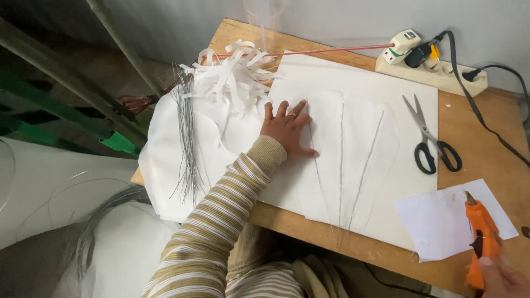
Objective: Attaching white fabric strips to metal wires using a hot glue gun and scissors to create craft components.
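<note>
White petal-shaped fabric pieces with thin wires glued along them lie on a white board on the wooden table.
Head view: the left hand presses flat on the fabric, fingers spread wide; the right hand, at the lower right corner, grips an orange glue gun over a paper sheet. Black-handled scissors lie near, a wire bundle further left.
</note>
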